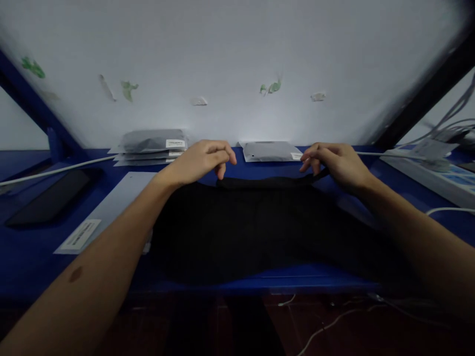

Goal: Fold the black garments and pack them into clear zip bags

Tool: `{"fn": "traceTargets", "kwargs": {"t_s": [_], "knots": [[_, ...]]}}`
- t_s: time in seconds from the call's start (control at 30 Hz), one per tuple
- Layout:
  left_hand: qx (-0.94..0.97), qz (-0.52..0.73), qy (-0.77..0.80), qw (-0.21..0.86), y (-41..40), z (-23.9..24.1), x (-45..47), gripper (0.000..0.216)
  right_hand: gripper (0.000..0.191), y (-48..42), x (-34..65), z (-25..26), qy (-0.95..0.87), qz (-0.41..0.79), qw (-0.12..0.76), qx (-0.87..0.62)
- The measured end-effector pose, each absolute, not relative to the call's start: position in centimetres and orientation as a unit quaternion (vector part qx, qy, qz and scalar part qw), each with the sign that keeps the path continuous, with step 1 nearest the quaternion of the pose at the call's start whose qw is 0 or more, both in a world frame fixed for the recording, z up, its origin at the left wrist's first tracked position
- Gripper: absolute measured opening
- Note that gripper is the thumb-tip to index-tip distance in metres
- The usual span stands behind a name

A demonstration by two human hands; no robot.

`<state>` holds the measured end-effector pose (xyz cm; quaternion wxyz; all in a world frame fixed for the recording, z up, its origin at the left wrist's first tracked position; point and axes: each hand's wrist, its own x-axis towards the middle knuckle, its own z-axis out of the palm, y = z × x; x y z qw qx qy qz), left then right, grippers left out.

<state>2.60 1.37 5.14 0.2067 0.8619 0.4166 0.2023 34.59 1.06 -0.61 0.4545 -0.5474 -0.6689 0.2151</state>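
A black garment [256, 227] lies spread flat on the blue table [29, 252] in front of me. My left hand [202, 160] rests at its far left corner with fingers curled down onto the cloth. My right hand [339, 163] pinches the far right corner, where a narrow black edge lifts slightly under the fingers. Both forearms reach across the garment from the near side.
A stack of grey plastic packets [152, 146] with white labels lies at the back left, one more packet [269, 151] behind the garment. An empty clear bag with a label [107, 212] lies left. A dark flat slab [52, 198] sits far left. Cables and a white device [434, 168] are at right.
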Motion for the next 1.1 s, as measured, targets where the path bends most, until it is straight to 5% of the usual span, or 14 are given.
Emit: {"fn": "traceTargets", "kwargs": {"t_s": [0.17,0.37,0.53,0.87,1.1], "knots": [[0.856,0.191,0.456,0.15,1.6,4.6,2.6,0.029,0.033,0.4,34.8,-0.1,-0.688,0.243,0.448,-0.517],[0.894,0.06,0.423,0.134,2.4,3.5,2.1,0.02,0.028,0.2,35.5,-0.5,-0.737,0.12,0.196,-0.636],[0.89,0.043,0.429,0.148,2.5,3.4,2.0,0.016,0.032,0.4,36.0,-0.8,-0.749,0.173,0.147,-0.623],[0.877,0.142,0.456,0.061,3.5,1.4,2.8,0.018,0.023,1.9,36.6,-2.4,-0.717,0.033,0.245,-0.651],[0.879,0.127,0.459,0.039,3.1,1.3,3.2,0.022,0.024,2.0,36.4,-2.7,-0.719,0.006,0.223,-0.658]]}}
